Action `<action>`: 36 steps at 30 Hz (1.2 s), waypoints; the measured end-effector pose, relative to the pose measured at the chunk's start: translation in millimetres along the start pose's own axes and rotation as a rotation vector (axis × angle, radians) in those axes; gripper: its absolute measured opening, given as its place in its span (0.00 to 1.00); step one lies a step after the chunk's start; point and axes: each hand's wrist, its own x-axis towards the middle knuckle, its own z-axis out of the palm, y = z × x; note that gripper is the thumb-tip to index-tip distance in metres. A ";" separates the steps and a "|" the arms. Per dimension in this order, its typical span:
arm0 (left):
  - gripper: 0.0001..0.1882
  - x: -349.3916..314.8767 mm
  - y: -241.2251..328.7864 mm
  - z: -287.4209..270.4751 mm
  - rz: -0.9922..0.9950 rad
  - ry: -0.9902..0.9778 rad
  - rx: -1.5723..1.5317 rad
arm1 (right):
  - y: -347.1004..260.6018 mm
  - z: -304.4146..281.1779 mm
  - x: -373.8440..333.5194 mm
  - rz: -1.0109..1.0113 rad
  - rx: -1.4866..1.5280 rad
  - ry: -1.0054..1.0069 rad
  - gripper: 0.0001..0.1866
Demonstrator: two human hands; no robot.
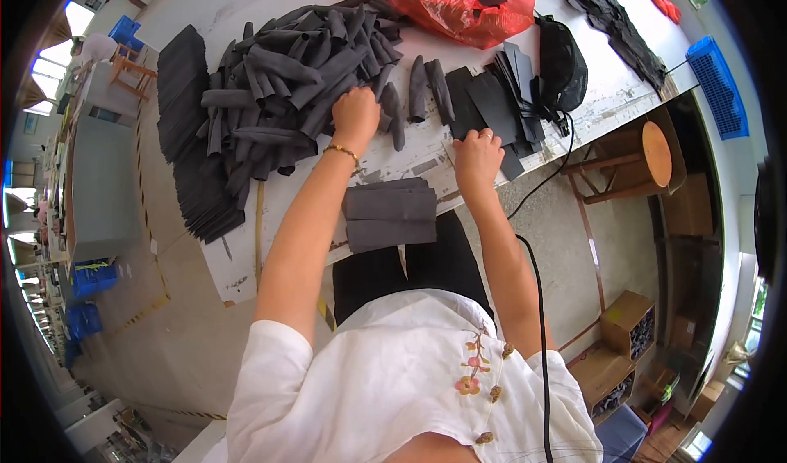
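My left hand (pixel 357 118) is closed at the near right side of a big heap of dark grey rolled fabric pieces (pixel 283 73). Its fingertips are partly hidden, and a roll seems to be in them. My right hand (pixel 478 158) has its fingers curled at the near edge of a flat black sheet (pixel 492 102), beside a fanned stack of similar sheets (pixel 518 82). Between the hands lie a few loose rolled pieces (pixel 417 90). Flat grey fabric pieces (pixel 391 214) lie overlapped at the table's front edge, just before my body.
A row of stacked dark pieces (pixel 182 94) runs along the left of the white table (pixel 238 270). At the back stand a red plastic bag (pixel 467 20) and a black mesh-covered object (pixel 562 65) with a cable (pixel 537 299) hanging past my right arm. A stool (pixel 656 155) stands right.
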 end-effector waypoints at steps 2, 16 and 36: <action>0.12 3.0 -2.6 -0.1 -0.046 -0.015 -0.036 | 0.2 4.7 -1.2 -0.054 -0.017 -0.021 0.11; 0.13 -78.7 -6.7 -55.0 -0.426 -0.114 -1.949 | 34.7 -21.1 -25.1 -0.192 0.299 0.225 0.06; 0.10 -124.4 -13.7 -101.0 -0.639 0.027 -2.267 | -23.1 -139.8 -67.3 -0.613 0.938 0.050 0.16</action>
